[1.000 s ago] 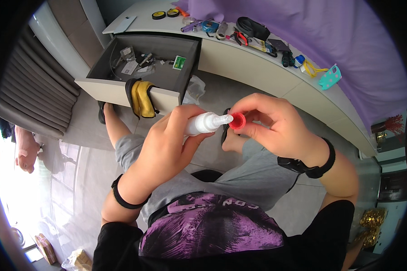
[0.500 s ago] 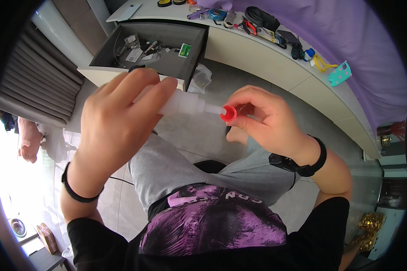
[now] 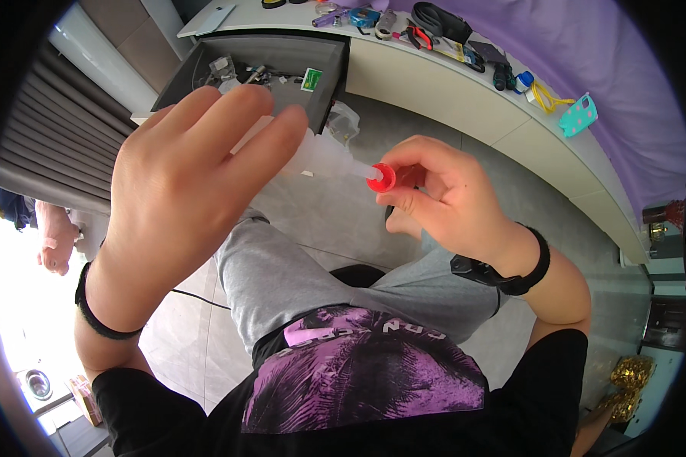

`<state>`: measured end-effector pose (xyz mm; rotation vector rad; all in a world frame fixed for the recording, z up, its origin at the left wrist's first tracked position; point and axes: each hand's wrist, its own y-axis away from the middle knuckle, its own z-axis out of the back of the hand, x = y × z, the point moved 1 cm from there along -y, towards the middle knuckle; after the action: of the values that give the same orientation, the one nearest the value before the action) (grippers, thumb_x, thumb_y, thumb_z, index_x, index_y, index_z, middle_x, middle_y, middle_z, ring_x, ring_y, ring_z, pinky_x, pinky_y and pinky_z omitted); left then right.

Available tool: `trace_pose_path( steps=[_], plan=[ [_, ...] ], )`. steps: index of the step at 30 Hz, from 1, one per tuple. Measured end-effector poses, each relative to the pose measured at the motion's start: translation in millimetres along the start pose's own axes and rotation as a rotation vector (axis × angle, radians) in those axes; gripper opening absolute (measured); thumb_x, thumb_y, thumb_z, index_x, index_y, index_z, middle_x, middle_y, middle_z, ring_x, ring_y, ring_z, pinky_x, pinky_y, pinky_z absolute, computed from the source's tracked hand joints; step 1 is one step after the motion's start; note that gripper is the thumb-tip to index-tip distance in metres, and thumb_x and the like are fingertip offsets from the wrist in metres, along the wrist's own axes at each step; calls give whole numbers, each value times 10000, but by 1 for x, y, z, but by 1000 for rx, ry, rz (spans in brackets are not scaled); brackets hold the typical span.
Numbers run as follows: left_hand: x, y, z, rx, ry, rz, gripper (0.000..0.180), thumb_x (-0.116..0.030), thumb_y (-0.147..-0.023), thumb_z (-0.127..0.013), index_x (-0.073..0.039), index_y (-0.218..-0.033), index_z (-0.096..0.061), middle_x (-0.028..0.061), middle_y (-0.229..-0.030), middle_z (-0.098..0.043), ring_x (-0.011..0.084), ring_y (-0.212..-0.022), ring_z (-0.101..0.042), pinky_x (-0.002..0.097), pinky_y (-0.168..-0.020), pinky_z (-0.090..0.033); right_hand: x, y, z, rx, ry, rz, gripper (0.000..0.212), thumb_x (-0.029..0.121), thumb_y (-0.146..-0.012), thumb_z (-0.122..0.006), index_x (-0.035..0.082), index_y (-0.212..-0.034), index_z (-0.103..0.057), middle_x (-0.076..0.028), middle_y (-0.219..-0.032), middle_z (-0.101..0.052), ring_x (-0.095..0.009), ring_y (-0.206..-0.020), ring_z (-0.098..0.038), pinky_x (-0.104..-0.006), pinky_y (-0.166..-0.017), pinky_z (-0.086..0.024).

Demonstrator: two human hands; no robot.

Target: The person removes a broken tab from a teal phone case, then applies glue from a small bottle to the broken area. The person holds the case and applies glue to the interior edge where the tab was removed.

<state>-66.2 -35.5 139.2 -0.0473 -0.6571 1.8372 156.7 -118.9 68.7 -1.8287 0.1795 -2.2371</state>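
Observation:
My left hand (image 3: 194, 164) is wrapped round a translucent white squeeze bottle (image 3: 322, 154), tilted so its narrow nozzle points right and slightly down. Much of the bottle is hidden behind my fingers. Between thumb and fingertips, my right hand (image 3: 442, 186) pinches a small red cap (image 3: 382, 177), its open side facing the bottle. The nozzle's tip is at the cap's mouth; whether it touches the inside, I cannot tell. Both hands are held up in front of me, above my lap.
An open grey drawer (image 3: 331, 65) with small packets and parts lies beyond my left hand. Along the white counter (image 3: 404, 57) lie red-handled pliers (image 3: 419, 38), a black pouch (image 3: 440, 23), a yellow cord (image 3: 547, 99) and a turquoise dotted case (image 3: 579, 116). A clear plastic bag (image 3: 343, 124) sits on the floor.
My left hand has risen and shifted left, tilting the bottle more steeply downward toward the cap. My right hand, still holding the cap, has moved slightly up and left.

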Motion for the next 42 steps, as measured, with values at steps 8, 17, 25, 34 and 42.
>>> trace_pose_path(
  steps=[8, 17, 25, 34, 42],
  plan=[
    [1, -4, -3, -61, -55, -61, 469, -49, -573, -740, -62, -1031, -640, 62, -959, -619, 186, -720, -590, 281, -566, -506, 2, 3, 6, 82, 2, 8, 231, -79, -838, -601, -41, -1059, -546, -96, -1002, -538, -159, -854, -591, -286, -723, -519],
    [2, -5, -6, -112, -76, -99, 461, -31, -575, -734, -36, -1026, -640, 68, -951, -636, 173, -666, -567, 266, -544, -495, 3, 4, 9, 90, 65, 94, 259, -101, -825, -603, -39, -1069, -544, -99, -1013, -537, -159, -858, -578, -291, -742, -513],
    [-1, -5, -5, -137, -49, -85, 432, -17, -564, -722, -21, -988, -641, 78, -932, -633, 186, -654, -560, 283, -536, -481, 4, 4, 10, 89, 63, 102, 253, -106, -821, -608, -37, -1058, -551, -110, -1012, -540, -168, -844, -570, -285, -750, -505],
    [-2, -4, -5, -122, -44, -71, 412, -18, -581, -717, -19, -986, -639, 88, -925, -633, 195, -675, -570, 283, -558, -493, 4, 5, 10, 93, 40, 90, 263, -102, -816, -620, -40, -1061, -546, -112, -1010, -536, -167, -861, -565, -290, -750, -510],
    [-3, -4, -6, -121, -31, -59, 414, -22, -582, -724, -18, -986, -637, 93, -923, -635, 203, -689, -581, 284, -574, -508, 5, 5, 11, 99, 48, 99, 249, -104, -822, -612, -42, -1052, -543, -108, -1007, -528, -165, -847, -570, -291, -740, -515]
  ],
)
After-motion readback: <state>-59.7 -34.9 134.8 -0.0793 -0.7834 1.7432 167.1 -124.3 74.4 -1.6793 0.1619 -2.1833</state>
